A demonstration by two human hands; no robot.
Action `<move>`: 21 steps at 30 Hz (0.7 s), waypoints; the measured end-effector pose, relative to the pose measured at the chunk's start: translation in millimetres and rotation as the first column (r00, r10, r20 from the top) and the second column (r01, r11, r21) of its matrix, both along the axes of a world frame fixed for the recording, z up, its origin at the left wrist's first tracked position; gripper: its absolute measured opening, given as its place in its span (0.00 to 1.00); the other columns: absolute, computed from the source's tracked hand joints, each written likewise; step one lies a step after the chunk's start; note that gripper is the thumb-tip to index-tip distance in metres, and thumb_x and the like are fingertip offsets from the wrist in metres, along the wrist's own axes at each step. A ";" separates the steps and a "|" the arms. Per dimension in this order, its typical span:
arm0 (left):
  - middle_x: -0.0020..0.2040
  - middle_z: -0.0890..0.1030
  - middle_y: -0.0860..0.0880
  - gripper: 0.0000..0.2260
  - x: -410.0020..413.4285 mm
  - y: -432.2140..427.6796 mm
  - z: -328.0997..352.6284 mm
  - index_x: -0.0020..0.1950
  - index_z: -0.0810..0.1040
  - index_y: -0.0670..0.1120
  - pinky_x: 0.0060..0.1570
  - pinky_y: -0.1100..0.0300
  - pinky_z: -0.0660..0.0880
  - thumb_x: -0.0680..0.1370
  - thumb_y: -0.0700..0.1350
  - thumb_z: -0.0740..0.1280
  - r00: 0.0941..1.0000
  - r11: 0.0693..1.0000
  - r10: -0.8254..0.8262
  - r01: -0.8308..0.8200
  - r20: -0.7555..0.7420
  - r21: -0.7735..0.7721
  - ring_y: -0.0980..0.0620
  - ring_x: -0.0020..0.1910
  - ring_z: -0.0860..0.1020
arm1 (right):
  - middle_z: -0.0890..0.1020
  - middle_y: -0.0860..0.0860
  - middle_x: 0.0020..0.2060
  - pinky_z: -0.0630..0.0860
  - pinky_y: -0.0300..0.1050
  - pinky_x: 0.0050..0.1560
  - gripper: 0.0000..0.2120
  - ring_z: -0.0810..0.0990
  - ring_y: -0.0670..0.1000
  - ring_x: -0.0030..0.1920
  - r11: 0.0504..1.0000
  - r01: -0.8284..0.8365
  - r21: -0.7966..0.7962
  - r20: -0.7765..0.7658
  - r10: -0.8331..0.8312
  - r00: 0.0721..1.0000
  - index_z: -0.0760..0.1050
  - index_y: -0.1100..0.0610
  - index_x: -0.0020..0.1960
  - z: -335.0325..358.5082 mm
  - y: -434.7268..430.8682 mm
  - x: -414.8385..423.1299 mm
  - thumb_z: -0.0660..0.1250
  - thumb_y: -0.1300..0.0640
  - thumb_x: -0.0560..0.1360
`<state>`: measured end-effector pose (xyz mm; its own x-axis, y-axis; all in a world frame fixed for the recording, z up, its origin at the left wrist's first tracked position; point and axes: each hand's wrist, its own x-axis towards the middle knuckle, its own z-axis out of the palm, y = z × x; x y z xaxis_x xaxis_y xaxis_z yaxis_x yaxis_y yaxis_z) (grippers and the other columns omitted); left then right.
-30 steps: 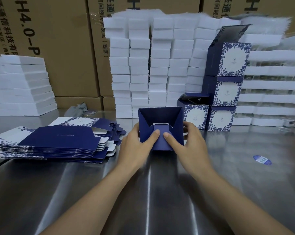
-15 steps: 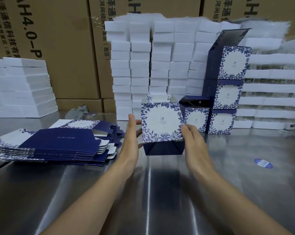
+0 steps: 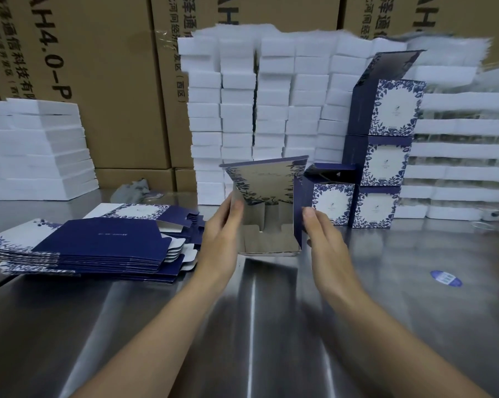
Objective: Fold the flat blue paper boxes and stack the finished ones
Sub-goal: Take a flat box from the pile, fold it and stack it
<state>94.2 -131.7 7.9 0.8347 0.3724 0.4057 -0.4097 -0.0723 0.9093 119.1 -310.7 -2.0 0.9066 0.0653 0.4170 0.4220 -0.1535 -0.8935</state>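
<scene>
— At centre frame, low over the steel table: entry one?
— One blue box, part folded, its mouth turned toward the camera. The pale inside shows, with flaps at the far end. Its lid flap stands up at the top, leaf print visible. I cannot tell whether the lower edge touches the table.

— Held how?
— By the left hand, which grips the left wall in a narrow hold, thumb at the wall's front edge and fingers along the outside. Also by the right hand, with its thumb pressed on the dark blue right wall. Its fingers go behind the box and are hidden.

— Left of frame?
— One stack of flat boxes, blue with white leafy panels, lying on the table just beside the left hand.

— Right of centre?
— Finished boxes, four. One column of three, stacked upright, the top one with its lid raised. One single box touching the column's left side, top flaps open, just behind the right hand.

— Background?
— Tall columns of white foam blocks behind the boxes. Further white slabs at far left. Along the back, brown cartons with black print. One grey cloth at the table's far edge, left of the blocks. One blue oval sticker on the table at right.
</scene>
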 end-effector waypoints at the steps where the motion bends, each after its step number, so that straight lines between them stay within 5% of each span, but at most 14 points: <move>1: 0.45 0.73 0.87 0.17 0.8 0.1 -0.7 0.75 0.70 0.60 0.47 0.88 0.63 0.86 0.59 0.61 1.000 0.999 0.027 -0.027 -0.010 0.019 0.89 0.49 0.68 | 0.81 0.25 0.55 0.70 0.36 0.59 0.32 0.77 0.26 0.55 1.000 -0.016 -0.008 -0.011 0.016 1.000 0.77 0.35 0.64 1.2 -0.2 -1.4 0.55 0.19 0.70; 4: 0.52 0.81 0.70 0.20 2.1 0.2 -4.6 0.68 0.79 0.55 0.57 0.75 0.68 0.84 0.64 0.58 0.989 0.986 0.141 -0.137 -0.033 0.095 0.80 0.51 0.73 | 0.81 0.33 0.62 0.69 0.30 0.56 0.40 0.77 0.27 0.59 0.999 -0.040 0.003 -0.038 0.040 0.999 0.75 0.43 0.73 4.3 2.7 -4.1 0.63 0.22 0.67; 7: 0.37 0.73 0.59 0.20 2.6 0.0 -1.4 0.43 0.73 0.49 0.38 0.68 0.68 0.85 0.63 0.59 0.976 0.976 0.217 -0.216 -0.026 0.022 0.64 0.33 0.71 | 0.83 0.34 0.49 0.76 0.37 0.60 0.23 0.81 0.36 0.52 0.999 0.019 0.035 -0.055 -0.017 0.998 0.82 0.46 0.59 6.1 2.7 0.7 0.65 0.33 0.73; 9: 0.35 0.65 0.53 0.20 2.7 5.5 3.7 0.43 0.68 0.47 0.38 0.56 0.62 0.86 0.61 0.60 0.970 0.958 0.229 -0.239 -0.081 -0.155 0.58 0.32 0.64 | 0.83 0.51 0.43 0.81 0.51 0.60 0.17 0.80 0.52 0.47 0.982 0.061 0.179 -0.128 -0.038 0.991 0.80 0.54 0.46 8.8 -0.9 5.7 0.64 0.41 0.79; 10: 0.38 0.65 0.48 0.18 3.1 9.2 5.9 0.47 0.69 0.48 0.41 0.54 0.60 0.85 0.62 0.60 0.969 0.945 0.214 -0.238 -0.125 -0.224 0.54 0.37 0.65 | 0.84 0.61 0.48 0.82 0.54 0.59 0.18 0.79 0.58 0.48 0.970 0.082 0.227 -0.168 -0.044 0.985 0.81 0.60 0.47 10.0 -4.3 8.4 0.65 0.45 0.82; 12: 0.44 0.68 0.48 0.17 2.0 11.3 7.6 0.51 0.71 0.49 0.47 0.51 0.59 0.85 0.62 0.61 0.969 0.935 0.182 -0.222 -0.164 -0.276 0.47 0.43 0.65 | 0.83 0.65 0.53 0.81 0.56 0.57 0.16 0.79 0.54 0.46 0.967 0.095 0.238 -0.159 -0.058 0.986 0.82 0.63 0.52 11.4 -8.1 9.8 0.66 0.49 0.84; 15: 0.37 0.63 0.50 0.19 -1.1 3.5 6.5 0.44 0.66 0.48 0.42 0.52 0.58 0.86 0.60 0.59 0.973 0.955 0.213 -0.226 -0.085 -0.194 0.53 0.37 0.63 | 0.83 0.49 0.43 0.78 0.50 0.51 0.04 0.79 0.44 0.43 0.969 0.194 0.155 0.093 -0.210 0.973 0.80 0.52 0.49 11.9 -4.3 -0.1 0.72 0.53 0.81; 17: 0.30 0.60 0.57 0.21 -2.1 -1.3 5.5 0.39 0.60 0.49 0.35 0.58 0.58 0.87 0.58 0.58 0.969 0.966 0.246 -0.248 -0.025 -0.077 0.58 0.30 0.60 | 0.80 0.46 0.46 0.75 0.48 0.52 0.05 0.78 0.49 0.48 0.952 0.303 0.035 0.403 -0.291 0.868 0.76 0.51 0.50 14.5 0.2 -11.7 0.73 0.55 0.80; 19: 0.28 0.64 0.58 0.23 -3.7 -2.9 5.2 0.37 0.59 0.49 0.31 0.63 0.60 0.87 0.58 0.58 0.961 0.961 0.276 -0.277 0.031 0.027 0.59 0.29 0.62 | 0.78 0.48 0.47 0.72 0.47 0.52 0.03 0.76 0.53 0.49 0.915 0.396 -0.080 0.692 -0.235 0.683 0.78 0.55 0.50 19.3 5.3 -22.6 0.70 0.56 0.79; 21: 0.32 0.67 0.57 0.23 -5.9 -5.4 4.4 0.36 0.63 0.48 0.33 0.61 0.62 0.87 0.59 0.59 0.953 0.951 0.293 -0.298 0.072 0.085 0.59 0.32 0.64 | 0.78 0.49 0.47 0.73 0.45 0.51 0.03 0.76 0.53 0.48 0.917 0.344 -0.200 0.790 -0.057 0.610 0.80 0.57 0.51 22.5 14.5 -37.2 0.68 0.59 0.80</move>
<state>88.3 -137.1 12.3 0.6673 0.5567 0.4948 -0.4083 -0.2822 0.8681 81.9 -296.2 20.5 0.2779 0.1729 0.9449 0.8422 -0.5170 -0.1531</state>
